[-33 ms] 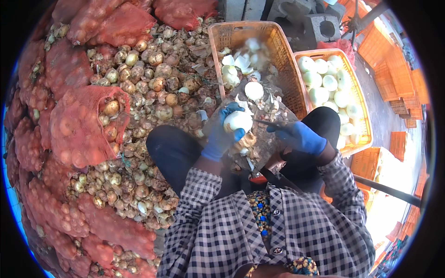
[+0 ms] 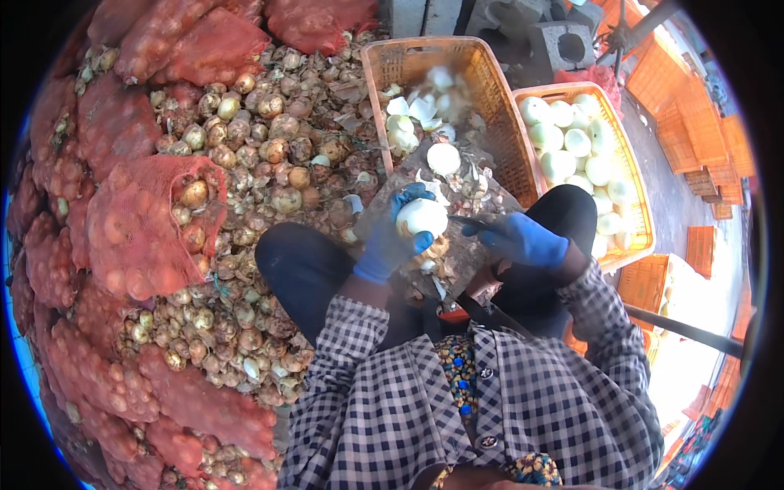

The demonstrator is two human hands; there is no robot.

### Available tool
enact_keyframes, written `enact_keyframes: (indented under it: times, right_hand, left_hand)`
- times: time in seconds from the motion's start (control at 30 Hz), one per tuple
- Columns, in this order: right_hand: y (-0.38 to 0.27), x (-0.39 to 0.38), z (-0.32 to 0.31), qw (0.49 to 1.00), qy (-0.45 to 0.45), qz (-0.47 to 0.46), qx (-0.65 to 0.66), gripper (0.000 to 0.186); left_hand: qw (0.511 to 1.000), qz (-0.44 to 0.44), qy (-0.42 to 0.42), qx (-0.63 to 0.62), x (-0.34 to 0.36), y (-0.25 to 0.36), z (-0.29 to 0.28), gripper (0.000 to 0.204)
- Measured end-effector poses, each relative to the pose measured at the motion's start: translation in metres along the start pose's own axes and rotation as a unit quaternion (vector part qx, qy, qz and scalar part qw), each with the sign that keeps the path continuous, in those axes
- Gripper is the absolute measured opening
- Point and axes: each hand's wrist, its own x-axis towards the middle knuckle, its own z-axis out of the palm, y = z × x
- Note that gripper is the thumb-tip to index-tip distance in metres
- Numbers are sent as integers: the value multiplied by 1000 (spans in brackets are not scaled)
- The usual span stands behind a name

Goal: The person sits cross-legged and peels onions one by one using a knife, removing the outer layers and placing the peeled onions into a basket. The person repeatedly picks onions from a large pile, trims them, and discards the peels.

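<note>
My left hand (image 2: pixel 392 237), in a blue glove, is closed round a peeled white onion (image 2: pixel 421 216) above a dirty board (image 2: pixel 482 214) between my knees. A knife (image 2: pixel 467 221) is gripped in my gloved right hand (image 2: pixel 523 237); its dark blade points left, close against the onion's right side. Whether the edge touches the onion I cannot tell. Another peeled onion (image 2: pixel 443 159) rests on the board just beyond, among scraps of skin.
An orange crate (image 2: pixel 514 155) behind the board holds onion layers and peelings. To its right, a second crate (image 2: pixel 645 242) is filled with peeled onions. Unpeeled onions (image 2: pixel 286 151) heap on the left, beside red mesh sacks (image 2: pixel 131 237). Concrete blocks (image 2: pixel 563 47) stand at the back.
The picture has shifted slightly. The knife blade sits a little lower beside the onion; both hands keep their hold.
</note>
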Motion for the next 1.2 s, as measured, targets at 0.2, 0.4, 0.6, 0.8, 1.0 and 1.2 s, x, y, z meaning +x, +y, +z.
enact_keyframes:
  times: [0.2, 0.4, 0.6, 0.8, 1.0, 1.2]
  right_hand:
    - [28, 5, 51, 991, 110, 58, -59, 32]
    - [39, 9, 96, 976, 195, 23, -90, 26]
    - [50, 9, 79, 989, 104, 81, -64, 52]
    - [72, 10, 81, 964, 105, 90, 227, 37]
    - [33, 7, 58, 913, 81, 31, 399, 26]
    - [16, -72, -17, 805, 241, 57, 539, 32]
  left_hand:
    - [982, 37, 98, 159, -5, -17, 1, 59]
    - [882, 85, 77, 457, -11, -21, -12, 51]
    - [894, -17, 45, 446, -11, -15, -8, 46]
    - [941, 50, 37, 333, -4, -28, -25, 40]
    - [970, -91, 106, 198, 10, -48, -32, 38]
    - [962, -93, 128, 224, 18, -36, -16, 39]
